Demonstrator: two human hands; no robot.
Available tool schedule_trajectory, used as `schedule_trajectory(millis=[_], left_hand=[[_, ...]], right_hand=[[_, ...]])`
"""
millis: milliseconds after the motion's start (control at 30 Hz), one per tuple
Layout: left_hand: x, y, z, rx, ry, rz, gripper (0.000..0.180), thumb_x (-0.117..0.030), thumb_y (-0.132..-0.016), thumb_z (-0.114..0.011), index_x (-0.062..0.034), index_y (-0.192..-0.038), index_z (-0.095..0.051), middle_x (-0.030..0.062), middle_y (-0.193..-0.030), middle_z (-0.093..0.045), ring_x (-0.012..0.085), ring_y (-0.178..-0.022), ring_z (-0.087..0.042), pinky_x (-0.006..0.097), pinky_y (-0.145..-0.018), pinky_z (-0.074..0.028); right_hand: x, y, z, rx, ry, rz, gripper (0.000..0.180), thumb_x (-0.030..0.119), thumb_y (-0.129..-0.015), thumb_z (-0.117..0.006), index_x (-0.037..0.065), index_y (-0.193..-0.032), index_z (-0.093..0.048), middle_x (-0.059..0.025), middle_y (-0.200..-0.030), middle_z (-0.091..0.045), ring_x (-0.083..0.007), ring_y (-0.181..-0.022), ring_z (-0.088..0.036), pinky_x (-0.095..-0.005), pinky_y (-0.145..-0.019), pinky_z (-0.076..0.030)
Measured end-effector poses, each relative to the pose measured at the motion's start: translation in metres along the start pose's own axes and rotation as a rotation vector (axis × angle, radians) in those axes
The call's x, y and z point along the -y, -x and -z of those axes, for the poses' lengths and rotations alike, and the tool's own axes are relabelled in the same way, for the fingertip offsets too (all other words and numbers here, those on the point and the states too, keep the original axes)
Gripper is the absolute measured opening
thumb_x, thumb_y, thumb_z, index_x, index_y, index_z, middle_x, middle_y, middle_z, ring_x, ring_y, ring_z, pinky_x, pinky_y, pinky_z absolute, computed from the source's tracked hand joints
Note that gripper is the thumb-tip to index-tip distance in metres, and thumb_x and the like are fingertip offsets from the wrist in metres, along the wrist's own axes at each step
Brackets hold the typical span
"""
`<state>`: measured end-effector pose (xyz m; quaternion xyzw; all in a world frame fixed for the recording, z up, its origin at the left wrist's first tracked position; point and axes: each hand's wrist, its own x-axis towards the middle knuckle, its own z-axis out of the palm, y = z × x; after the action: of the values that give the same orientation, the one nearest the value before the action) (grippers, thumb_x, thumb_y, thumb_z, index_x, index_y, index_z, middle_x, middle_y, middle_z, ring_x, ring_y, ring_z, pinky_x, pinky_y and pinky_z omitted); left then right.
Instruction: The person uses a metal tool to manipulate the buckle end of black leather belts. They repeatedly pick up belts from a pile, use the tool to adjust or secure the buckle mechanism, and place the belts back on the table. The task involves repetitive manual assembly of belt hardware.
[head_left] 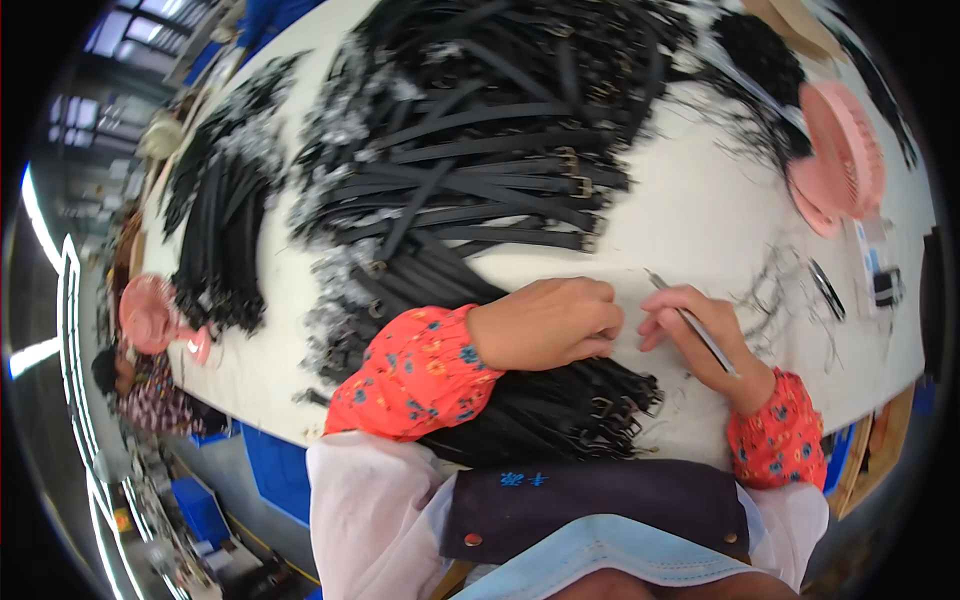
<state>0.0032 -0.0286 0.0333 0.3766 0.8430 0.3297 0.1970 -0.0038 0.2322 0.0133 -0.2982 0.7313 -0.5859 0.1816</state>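
My left hand [550,322] is closed, its fingers curled in over the middle of the table. Whatever those fingers pinch is hidden or too small to make out. Just to its right, my right hand [705,335] grips a slim silver pen-like tool [708,345], whose thin tip points up and away to the left. The two hands are close but apart. Under and in front of my left forearm lies a bundle of black belts [530,410] with metal buckles toward the right. A big heap of black belts [480,130] covers the table beyond my hands.
Another bunch of black belts [225,220] lies at the left. Pink fans stand at both sides, a right fan [845,150] and a left fan [150,312]. Loose dark threads [770,290] and a black slim tool [827,290] lie right of my hand. A person [155,400] sits far left.
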Motion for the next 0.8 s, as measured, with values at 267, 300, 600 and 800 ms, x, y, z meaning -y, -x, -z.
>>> schedule_trajectory(millis=[267,300,600,800], left_hand=[[0.031,0.014,0.017,-0.379,-0.717,0.318,0.012,-0.01,-0.081,-0.069,-0.0053,-0.091,-0.065,0.0074,-0.094,-0.062,0.0273,-0.097,-0.066,0.038,-0.075,-0.054],[0.03,0.014,0.017,-0.371,-0.761,0.271,0.006,-0.01,-0.08,-0.066,-0.0073,-0.085,-0.068,0.0044,-0.087,-0.064,0.0237,-0.097,-0.065,0.038,-0.075,-0.053],[0.031,-0.015,-0.019,-0.373,0.106,0.04,0.022,-0.017,-0.091,-0.07,-0.0032,-0.108,-0.073,0.0148,-0.097,-0.073,0.0348,-0.092,-0.068,0.042,-0.084,-0.053],[0.019,-0.028,-0.036,-0.402,0.288,-0.029,0.02,-0.011,-0.088,-0.072,0.0019,-0.104,-0.066,0.0182,-0.103,-0.065,0.0382,-0.095,-0.064,0.042,-0.085,-0.052]], right_hand=[[-0.01,0.005,-0.007,-0.003,0.143,0.097,0.013,0.002,-0.102,-0.054,0.0,-0.112,-0.063,-0.0137,-0.087,-0.073,-0.0218,-0.077,-0.073,-0.0311,-0.071,-0.059],[-0.007,0.004,-0.007,0.001,0.151,0.106,0.013,0.001,-0.101,-0.055,0.001,-0.112,-0.063,-0.0136,-0.086,-0.073,-0.024,-0.077,-0.073,-0.0319,-0.071,-0.059],[-0.006,-0.001,-0.004,-0.063,0.369,0.522,0.013,0.006,-0.103,-0.052,0.005,-0.113,-0.059,-0.011,-0.084,-0.072,-0.0227,-0.066,-0.064,-0.0347,-0.062,-0.05],[-0.021,0.012,-0.001,-0.216,0.358,0.431,0.015,0.01,-0.107,-0.048,0.005,-0.117,-0.057,-0.0127,-0.088,-0.072,-0.0244,-0.071,-0.067,-0.0349,-0.065,-0.053]])
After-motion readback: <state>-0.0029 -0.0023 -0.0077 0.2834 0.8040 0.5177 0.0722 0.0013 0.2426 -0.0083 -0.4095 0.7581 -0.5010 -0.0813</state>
